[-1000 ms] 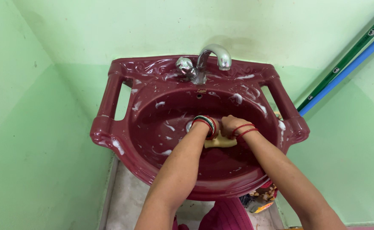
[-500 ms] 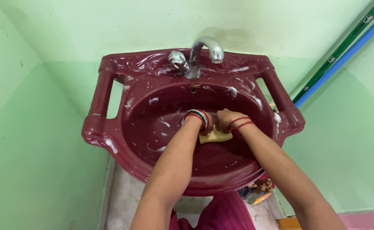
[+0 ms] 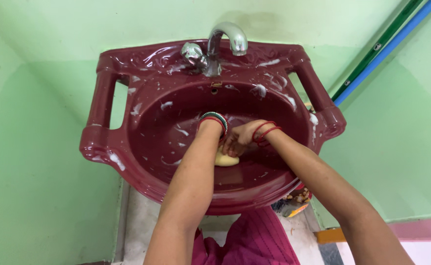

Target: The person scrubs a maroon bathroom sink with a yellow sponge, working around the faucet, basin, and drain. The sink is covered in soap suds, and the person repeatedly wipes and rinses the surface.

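Looking straight down into a dark red wash basin (image 3: 127,122) mounted in a pale green corner, filling most of the upper half of the frame. Both of the person's forearms come up from the bottom edge and meet in the bowl, a bit right of centre.

The right hand (image 3: 239,139) is curled down over a yellow sponge (image 3: 225,159), fingers bent and pressing on it against the basin floor. It looks like a loose clamp more than a tight fist. The sponge sits at the middle of the frame, low in the bowl, mostly covered, with only its near edge peeking out between the two wrists.

The left hand (image 3: 223,137) is nearly all hidden behind its own wrist, which wears a stack of red, green and white bangles (image 3: 214,119). It's right up against the sponge and the other hand, but how far its fingers are spread, or whether it's got hold of anything, can't be made out. The right wrist has a couple of thin red bangles (image 3: 263,132).

White foam streaks (image 3: 260,90) are dotted over the bowl walls and rim. A chrome tap (image 3: 225,41) sits at top centre on the back ledge. A green and a blue pipe (image 3: 372,59) run diagonally across the upper right. Maroon cloth (image 3: 254,240) shows at bottom centre under the basin.
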